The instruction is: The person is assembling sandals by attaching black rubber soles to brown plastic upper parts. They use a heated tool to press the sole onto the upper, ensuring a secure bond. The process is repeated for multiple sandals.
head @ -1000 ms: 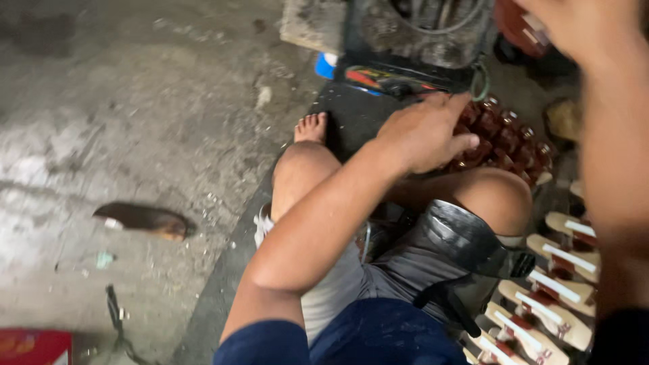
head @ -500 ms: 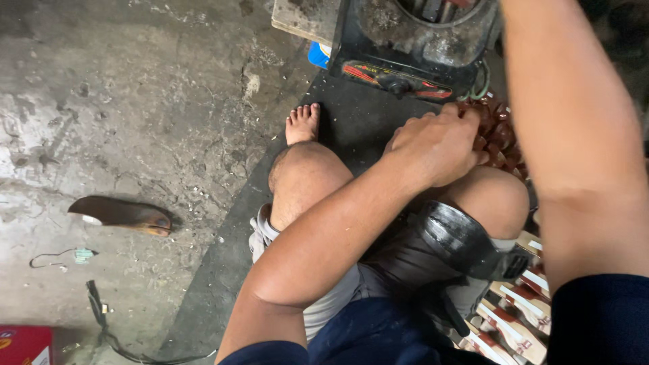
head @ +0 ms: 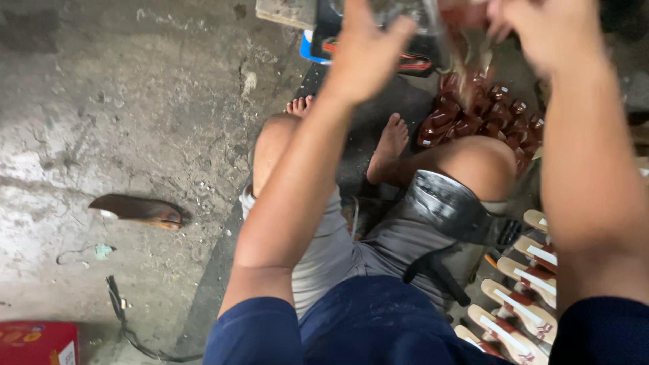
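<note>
Straps (head: pixel 466 64), brown and blurred, hang at the upper right of the frame from the right hand (head: pixel 541 30), which pinches them near the top edge, above a pile (head: pixel 483 115) of like brown pieces on the floor just beyond the bent right knee. Left hand (head: pixel 368 51) is raised at top centre, fingers spread and holding nothing, just left of the straps. Soles (head: pixel 520 297) lie stacked at lower right; a knife (head: pixel 135 211) rests on the concrete at left.

Below the left hand (head: pixel 365 54) and right hand (head: pixel 547 34), bare forearms run back to dark navy short sleeves, above grey shorts (a shiny black pad strapped over one thigh) and bare feet.
</note>
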